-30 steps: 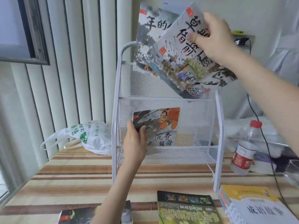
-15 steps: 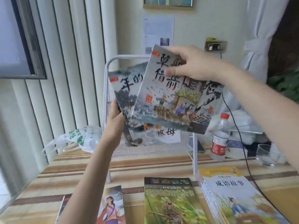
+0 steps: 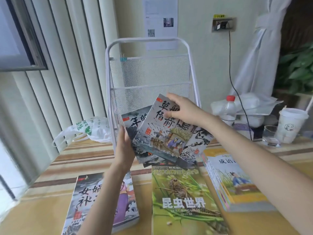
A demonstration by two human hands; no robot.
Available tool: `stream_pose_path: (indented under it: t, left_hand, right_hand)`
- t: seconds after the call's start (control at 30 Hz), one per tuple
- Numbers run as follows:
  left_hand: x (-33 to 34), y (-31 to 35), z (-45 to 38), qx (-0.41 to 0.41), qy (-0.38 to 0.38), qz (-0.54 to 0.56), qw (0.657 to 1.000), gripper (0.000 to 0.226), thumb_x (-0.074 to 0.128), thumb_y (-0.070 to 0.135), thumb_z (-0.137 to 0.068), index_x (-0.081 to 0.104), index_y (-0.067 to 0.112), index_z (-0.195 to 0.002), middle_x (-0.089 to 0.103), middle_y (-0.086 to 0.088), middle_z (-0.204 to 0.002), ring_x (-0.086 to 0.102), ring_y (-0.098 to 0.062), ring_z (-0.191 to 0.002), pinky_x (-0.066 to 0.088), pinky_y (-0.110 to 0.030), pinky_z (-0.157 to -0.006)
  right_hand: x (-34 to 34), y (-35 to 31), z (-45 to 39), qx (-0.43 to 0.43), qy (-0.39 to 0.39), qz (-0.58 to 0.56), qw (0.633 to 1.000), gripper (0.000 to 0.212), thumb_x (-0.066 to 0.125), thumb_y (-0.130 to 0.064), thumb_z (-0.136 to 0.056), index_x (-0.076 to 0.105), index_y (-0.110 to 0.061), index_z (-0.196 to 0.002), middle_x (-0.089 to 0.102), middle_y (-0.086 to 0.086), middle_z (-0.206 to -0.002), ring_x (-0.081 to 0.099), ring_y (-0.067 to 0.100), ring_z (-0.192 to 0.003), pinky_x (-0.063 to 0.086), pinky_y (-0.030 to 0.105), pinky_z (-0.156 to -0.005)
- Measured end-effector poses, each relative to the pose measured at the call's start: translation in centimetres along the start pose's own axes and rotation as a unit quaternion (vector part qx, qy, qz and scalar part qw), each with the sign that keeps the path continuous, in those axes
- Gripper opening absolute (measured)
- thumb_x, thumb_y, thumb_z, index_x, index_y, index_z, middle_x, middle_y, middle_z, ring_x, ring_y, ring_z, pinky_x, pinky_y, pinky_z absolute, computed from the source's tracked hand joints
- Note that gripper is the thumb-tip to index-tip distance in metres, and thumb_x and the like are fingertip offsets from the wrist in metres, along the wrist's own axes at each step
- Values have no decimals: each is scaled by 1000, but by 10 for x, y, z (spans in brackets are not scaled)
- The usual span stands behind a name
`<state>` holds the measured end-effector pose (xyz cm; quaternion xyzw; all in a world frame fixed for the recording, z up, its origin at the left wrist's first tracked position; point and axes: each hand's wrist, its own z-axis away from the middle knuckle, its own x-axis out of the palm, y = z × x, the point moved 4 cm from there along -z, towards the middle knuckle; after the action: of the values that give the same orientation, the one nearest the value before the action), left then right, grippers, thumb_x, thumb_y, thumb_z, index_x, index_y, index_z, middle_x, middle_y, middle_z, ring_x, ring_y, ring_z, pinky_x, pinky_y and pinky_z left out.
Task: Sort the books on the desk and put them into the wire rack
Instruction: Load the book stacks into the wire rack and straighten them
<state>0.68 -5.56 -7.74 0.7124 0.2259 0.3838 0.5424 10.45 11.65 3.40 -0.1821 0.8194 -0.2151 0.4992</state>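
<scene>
Both hands — left hand (image 3: 124, 146), right hand (image 3: 182, 109) — are gripping fanned picture books (image 3: 162, 133). They're looking thin, floppy, slippery — best pinched by the edges.

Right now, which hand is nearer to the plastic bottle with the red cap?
Right. The right hand grips the top of the fanned picture books, just left of the bottle. The left hand holds the books' lower left edge, farther away.
</scene>
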Motion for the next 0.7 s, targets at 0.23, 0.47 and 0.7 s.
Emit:
stream_pose_path:
  t: [0.23,0.47,0.7]
  left_hand:
    - [3,-19,5,68,-30,-203,976,21,78,21,-72,70,13,-90,75,-5,-83,72,-21,-78,57,-33,-68]
    - [8,-38,1,49,-60,-238,968,10,75,18,-79,68,18,-87,74,0,-76,66,-12,-69,52,-23,-64]
    - [19,-42,4,47,-27,-205,977,9,68,19,-85,67,18,-94,74,1,-85,69,-15,-80,56,-23,-70]
  right_hand:
    - [14,8,16,-1,66,-15,998,64,74,-46,-72,36,-32,-122,55,-5,-104,55,9,-99,41,27,-84]
    - [26,106,82,252,263,-167,916,36,39,-40,-98,42,-13,-121,49,4,-122,48,17,-112,36,30,-93]
    - [103,118,74,324,194,-489,786,70,25,-68,-90,35,-24,-144,48,8,-142,43,25,-131,37,49,-106]
